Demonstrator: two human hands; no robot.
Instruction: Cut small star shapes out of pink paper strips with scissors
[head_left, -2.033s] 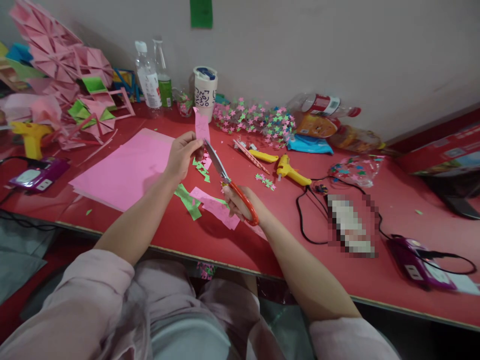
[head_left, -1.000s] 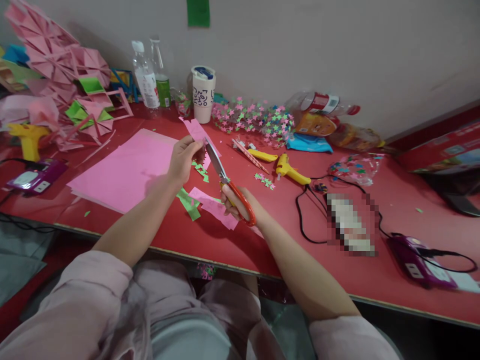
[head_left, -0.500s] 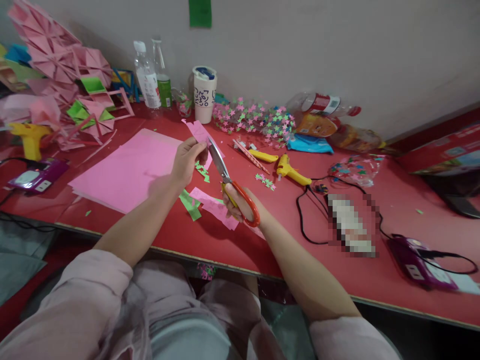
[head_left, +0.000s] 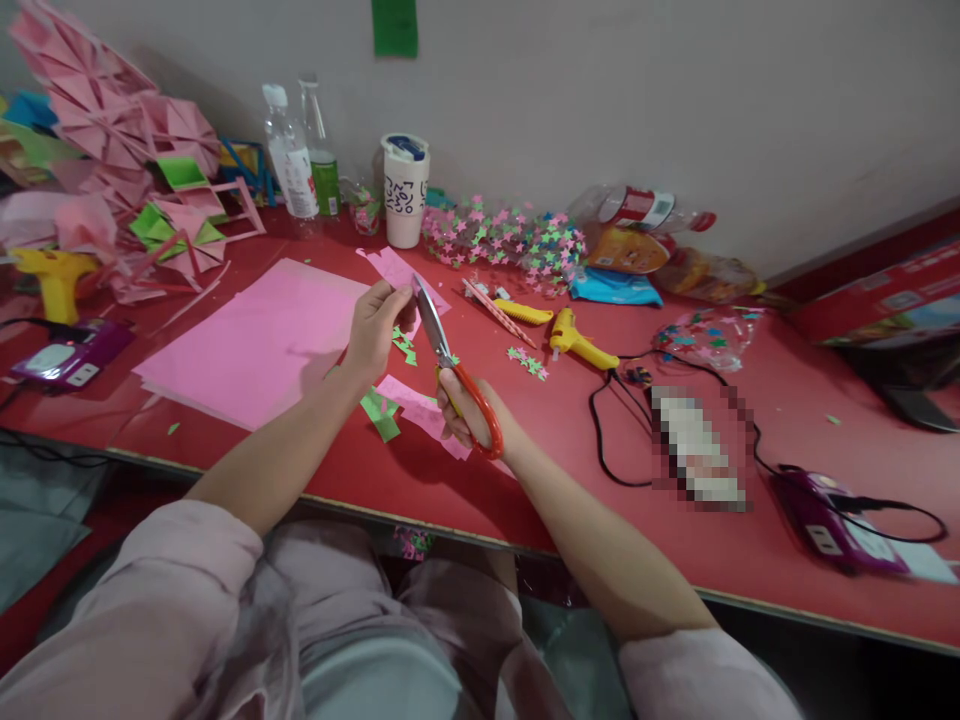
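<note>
Between the thumb and fingers of my left hand (head_left: 379,325) is a small piece of pink paper (head_left: 391,266), held up over the table. My right hand (head_left: 474,405) is wrapped round the handles of a pair of scissors (head_left: 480,400), orange and yellow. The blades point up and away, their tips at the paper beside my left fingertips. Below the hands lie pink paper strips (head_left: 420,410) and green paper scraps (head_left: 381,412). A stack of pink sheets (head_left: 262,335) rests left of my left hand, partly behind its wrist.
Small paper stars (head_left: 527,362), a yellow glue gun (head_left: 581,342) with a black cord and a yellow cutter (head_left: 523,312) lie to the right. Along the wall stand bottles (head_left: 291,160), a white cup (head_left: 405,195) and star-filled plastic bottles (head_left: 502,240). Pink folded paper pieces (head_left: 112,140) pile up at left.
My right hand and the scissors have shifted slightly left, and the blades look closer together. The pink paper has tilted a little in my left hand.
</note>
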